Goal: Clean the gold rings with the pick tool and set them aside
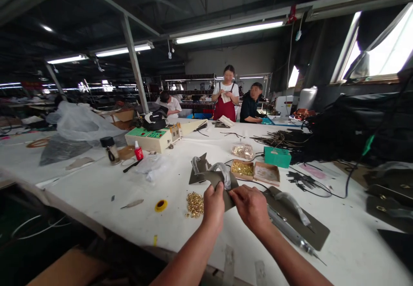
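My left hand [213, 206] is closed on an olive-grey bag panel [210, 176], its thumb on top near a handle [222, 169] wrapped in clear plastic. My right hand [253, 207] is pinched at the panel's near side, by the handle's end. A tiny gold glint shows at those fingertips, too small to name. Left of my hands lies a heap of small gold metal fittings [194, 204]. Beside my right forearm, a silver electric screwdriver [288, 230] lies against another olive-grey panel [314, 228] with a plastic-wrapped handle.
Beyond my hands are a box of gold pieces [242, 169], a second open box [266, 173] and a green power box [277, 156] with cables. Leftward lie a yellow ring [161, 205], a pointed tool [133, 204] and a red bottle [138, 151]. Several people work farther back.
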Demonstrator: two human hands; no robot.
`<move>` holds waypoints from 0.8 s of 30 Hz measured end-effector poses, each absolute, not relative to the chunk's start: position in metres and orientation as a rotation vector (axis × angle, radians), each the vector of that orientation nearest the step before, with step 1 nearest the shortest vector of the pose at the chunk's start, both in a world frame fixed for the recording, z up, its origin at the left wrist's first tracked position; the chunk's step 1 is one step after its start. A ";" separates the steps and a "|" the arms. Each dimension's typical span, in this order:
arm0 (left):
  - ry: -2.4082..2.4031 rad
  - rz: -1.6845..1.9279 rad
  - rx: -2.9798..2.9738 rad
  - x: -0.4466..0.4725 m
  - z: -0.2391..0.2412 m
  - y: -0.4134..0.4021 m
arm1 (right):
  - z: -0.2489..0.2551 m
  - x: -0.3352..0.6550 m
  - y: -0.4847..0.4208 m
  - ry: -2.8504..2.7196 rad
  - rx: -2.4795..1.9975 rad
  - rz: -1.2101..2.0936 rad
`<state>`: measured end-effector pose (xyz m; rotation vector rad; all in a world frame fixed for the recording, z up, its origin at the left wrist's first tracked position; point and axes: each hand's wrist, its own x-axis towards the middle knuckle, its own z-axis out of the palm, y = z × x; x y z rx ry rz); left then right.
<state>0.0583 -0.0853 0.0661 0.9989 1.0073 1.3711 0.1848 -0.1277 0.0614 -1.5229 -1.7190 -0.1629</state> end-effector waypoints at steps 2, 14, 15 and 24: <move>1.003 1.372 1.026 0.057 0.068 -0.083 | 0.060 0.183 -0.126 -1.731 -1.521 -0.227; 0.927 1.077 1.123 0.037 0.073 -0.075 | 0.067 0.195 -0.131 -2.326 -1.133 -0.338; 0.927 1.075 1.104 0.038 0.074 -0.077 | 0.064 0.196 -0.136 -2.259 -1.161 -0.266; 0.763 0.776 1.107 0.061 0.057 -0.144 | 0.018 0.209 -0.221 -0.893 -1.172 0.993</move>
